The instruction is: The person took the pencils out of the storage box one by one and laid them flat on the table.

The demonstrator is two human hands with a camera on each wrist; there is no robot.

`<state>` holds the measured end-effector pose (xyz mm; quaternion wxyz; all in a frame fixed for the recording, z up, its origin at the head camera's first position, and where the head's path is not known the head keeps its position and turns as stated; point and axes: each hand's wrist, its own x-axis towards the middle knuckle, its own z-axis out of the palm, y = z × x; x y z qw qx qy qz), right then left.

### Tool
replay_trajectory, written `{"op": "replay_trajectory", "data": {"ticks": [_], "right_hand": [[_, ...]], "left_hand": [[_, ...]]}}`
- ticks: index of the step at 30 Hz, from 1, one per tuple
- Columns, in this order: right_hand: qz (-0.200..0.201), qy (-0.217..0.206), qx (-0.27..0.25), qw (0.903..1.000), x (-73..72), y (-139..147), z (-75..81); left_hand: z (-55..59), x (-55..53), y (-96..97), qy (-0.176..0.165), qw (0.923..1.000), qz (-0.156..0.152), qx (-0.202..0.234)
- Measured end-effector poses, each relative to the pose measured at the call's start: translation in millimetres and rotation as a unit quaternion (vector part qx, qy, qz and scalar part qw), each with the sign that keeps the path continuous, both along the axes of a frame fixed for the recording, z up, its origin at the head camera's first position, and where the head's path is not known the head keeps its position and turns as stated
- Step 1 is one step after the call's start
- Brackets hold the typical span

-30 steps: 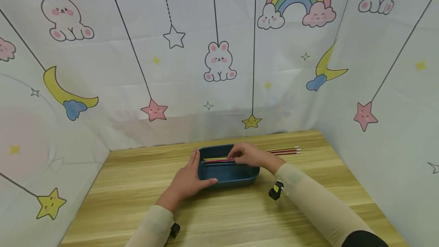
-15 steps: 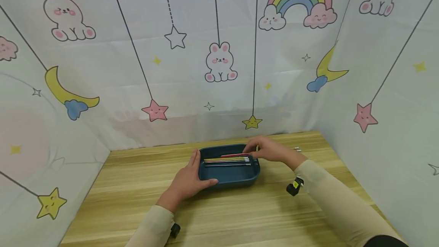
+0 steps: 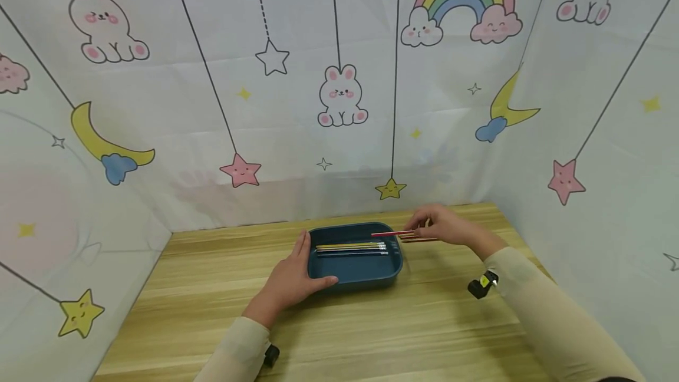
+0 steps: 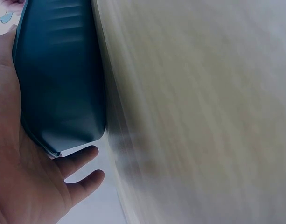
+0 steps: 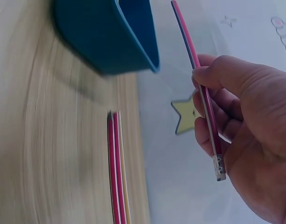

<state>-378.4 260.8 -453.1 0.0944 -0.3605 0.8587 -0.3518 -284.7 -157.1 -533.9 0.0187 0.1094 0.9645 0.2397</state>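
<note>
A dark blue plastic box (image 3: 366,279) stands on the wooden table, with several pencils (image 3: 350,249) lying side by side in it. Against its left end rests my left hand (image 3: 286,276), fingers straight along the side and thumb at the near rim. In the left wrist view, two fingers (image 4: 80,161) extend past the box's end. My right hand (image 3: 445,226) pinches a red-and-dark striped pencil (image 5: 187,35) between thumb and fingers, eraser end toward the palm. That pencil is raised, its far tip over the box's right part in the head view.
Several more pencils (image 5: 117,168), red and yellow among them, lie on the table right of the box, partly behind my right hand in the head view. A white cloth printed with rabbits and stars (image 3: 391,189) encloses the table's back and sides.
My right hand has moved right from over the box's inside, carrying the striped pencil with it. The pencils in the box are now uncovered. My left hand and the box have stayed put.
</note>
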Motion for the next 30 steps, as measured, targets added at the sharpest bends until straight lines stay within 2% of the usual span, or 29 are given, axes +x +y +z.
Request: {"op": "replay_trajectory", "data": {"ticks": [9,18,24,30], "right_hand": [[-0.044,-0.028,0.012,0.9986,-3.1,27.0,-2.1],[-0.047,-0.024,0.013,0.9985,-3.8,46.8,-4.2],[-0.052,-0.011,0.022,0.9983,-9.3,58.4,-13.0],[-0.053,-0.01,0.036,0.9979,-17.3,64.9,-29.1]], "left_hand": [[-1.3,-1.4,-0.5,0.003,1.0,-0.001,-0.004],[-1.8,-1.5,-1.2,0.002,1.0,-0.001,-0.005],[-1.8,-0.8,-2.1,0.006,0.9999,-0.007,-0.004],[-2.5,-1.3,-2.3,0.006,1.0,-0.006,-0.004]]}}
